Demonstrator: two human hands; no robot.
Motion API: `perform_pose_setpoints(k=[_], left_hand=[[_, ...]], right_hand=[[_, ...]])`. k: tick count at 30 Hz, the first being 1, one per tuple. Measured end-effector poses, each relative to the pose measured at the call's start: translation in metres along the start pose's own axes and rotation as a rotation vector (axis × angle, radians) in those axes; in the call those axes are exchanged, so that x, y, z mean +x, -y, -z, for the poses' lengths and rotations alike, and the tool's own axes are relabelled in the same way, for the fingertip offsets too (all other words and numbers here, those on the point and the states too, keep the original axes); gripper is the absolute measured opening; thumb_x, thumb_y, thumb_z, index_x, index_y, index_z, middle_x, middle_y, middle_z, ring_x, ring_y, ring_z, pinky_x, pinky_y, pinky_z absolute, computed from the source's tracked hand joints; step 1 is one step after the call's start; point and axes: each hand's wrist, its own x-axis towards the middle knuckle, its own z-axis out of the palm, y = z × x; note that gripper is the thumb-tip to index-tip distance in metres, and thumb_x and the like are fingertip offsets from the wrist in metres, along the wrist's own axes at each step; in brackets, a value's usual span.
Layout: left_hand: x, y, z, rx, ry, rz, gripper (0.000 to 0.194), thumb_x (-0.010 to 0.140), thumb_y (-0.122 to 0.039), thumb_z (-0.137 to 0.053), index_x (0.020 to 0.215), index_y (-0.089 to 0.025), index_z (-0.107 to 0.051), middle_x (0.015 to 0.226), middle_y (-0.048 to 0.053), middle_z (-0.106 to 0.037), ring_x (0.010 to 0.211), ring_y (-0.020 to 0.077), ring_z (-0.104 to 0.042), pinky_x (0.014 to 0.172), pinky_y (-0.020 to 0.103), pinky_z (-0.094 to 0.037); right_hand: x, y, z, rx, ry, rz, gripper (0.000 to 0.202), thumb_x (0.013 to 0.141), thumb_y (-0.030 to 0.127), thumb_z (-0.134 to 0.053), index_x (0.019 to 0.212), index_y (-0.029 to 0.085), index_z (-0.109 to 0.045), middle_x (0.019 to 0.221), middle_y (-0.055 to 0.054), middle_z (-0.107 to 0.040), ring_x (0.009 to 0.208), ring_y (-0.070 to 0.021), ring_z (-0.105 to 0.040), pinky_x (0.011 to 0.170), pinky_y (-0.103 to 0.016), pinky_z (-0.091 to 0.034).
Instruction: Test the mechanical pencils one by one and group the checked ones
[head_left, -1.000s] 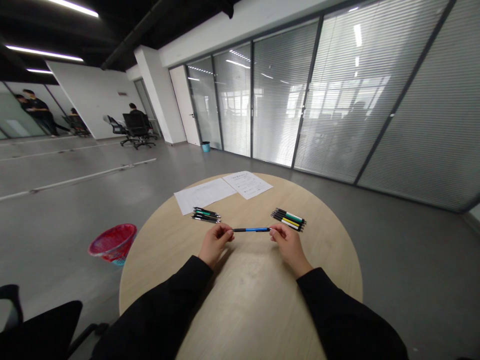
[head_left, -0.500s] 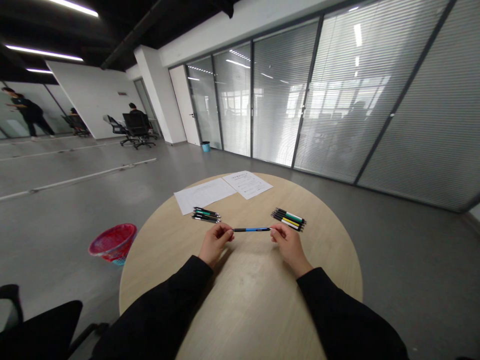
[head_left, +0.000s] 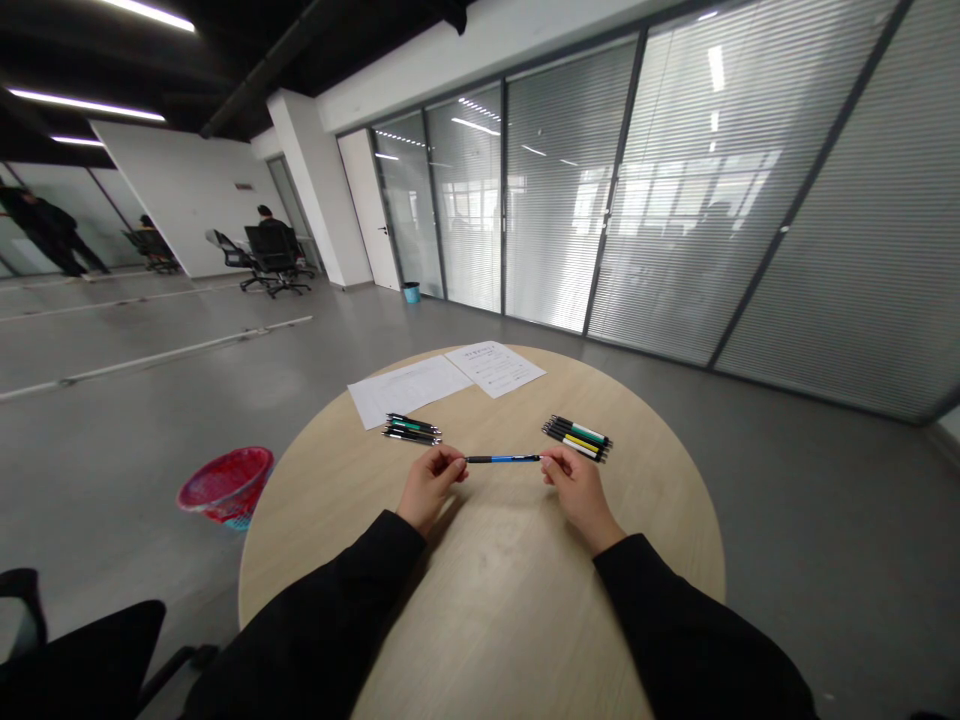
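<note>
A blue pen (head_left: 504, 459) with a dark grip stretches level between my two hands, above the round wooden table (head_left: 495, 620). My left hand (head_left: 433, 488) pinches its dark-grip end between thumb and fingers. At the opposite end, my right hand (head_left: 576, 492) pinches the pen's tip the same way. Just beyond my left hand lies a group of several pens (head_left: 412, 429), black with some green. A second row of several pens (head_left: 577, 439), with white, green and yellow barrels, lies side by side beyond my right hand.
Two printed sheets, a left one (head_left: 409, 388) and a right one (head_left: 496, 370), lie at the table's far side. A red basket (head_left: 225, 485) stands on the floor to the left, near a black chair (head_left: 97, 650). Farther back are a blue bin (head_left: 411, 293) and people.
Both hands and the pen stay practically where they were. In the far left background, a standing person has shifted posture and moved slightly left.
</note>
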Motion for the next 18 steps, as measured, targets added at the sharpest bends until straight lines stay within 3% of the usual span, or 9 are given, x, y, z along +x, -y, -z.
perform_pose_setpoints(k=[18], left_hand=[[0.0009,0.0007,0.0005,-0.001,0.016,-0.004,0.024,0.072,-0.033,-0.078,0.077,-0.015,-0.062,0.064,-0.001,-0.063,0.061,0.0122,-0.059,0.062,0.025,-0.047]], right_hand=[[-0.0008,-0.0005,0.0006,-0.045,0.018,0.016,0.029,0.089,0.045,-0.056,0.085,0.018,-0.066,0.069,-0.002,-0.062,0.06,-0.0167,-0.058,0.058,-0.027,-0.048]])
